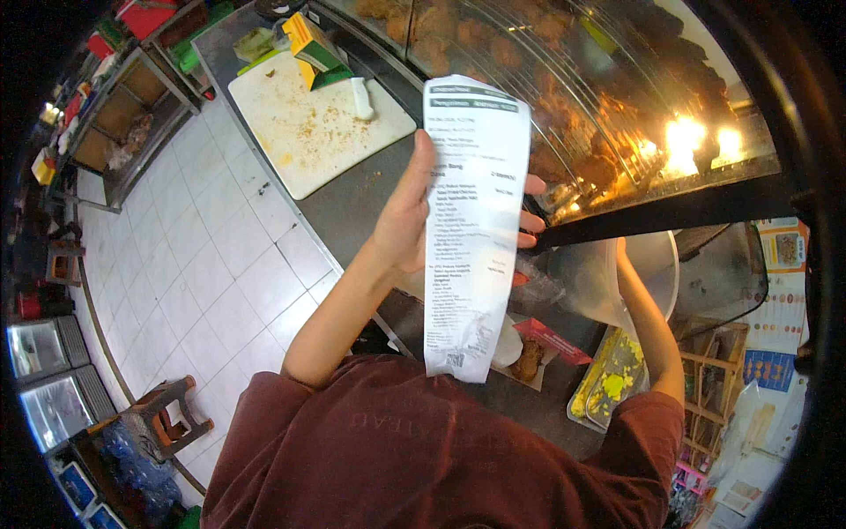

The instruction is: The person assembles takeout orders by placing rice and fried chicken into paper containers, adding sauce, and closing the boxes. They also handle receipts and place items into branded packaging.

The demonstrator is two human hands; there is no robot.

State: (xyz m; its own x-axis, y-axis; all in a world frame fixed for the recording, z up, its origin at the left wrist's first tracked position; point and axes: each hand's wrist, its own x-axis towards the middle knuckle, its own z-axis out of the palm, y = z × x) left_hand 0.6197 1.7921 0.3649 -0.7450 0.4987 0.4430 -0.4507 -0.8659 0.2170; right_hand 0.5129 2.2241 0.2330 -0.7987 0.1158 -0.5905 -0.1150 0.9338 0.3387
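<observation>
My left hand [407, 212] is closed around a long white printed paper receipt [471, 238], held upright in front of me. The thumb lies along its near edge and fingertips show past its other side. To the right, my right hand [622, 257] reaches into or behind a large translucent container [663, 278] under the lit display case. Its fingers are hidden there, so what they touch cannot be seen. Below the receipt, a browned fried piece [529, 361] lies on paper on the dark counter, beside a red-printed card or wrapper [557, 342].
A glass display case [564, 106] with fried pieces and bright lamps stands ahead. At left are a crumb-strewn white cutting board [308, 159], a white handle [361, 99] and a yellow-green box [315, 53]. A metal tray [575, 414] holds yellow food. A brown stool [167, 414] stands on the tiles.
</observation>
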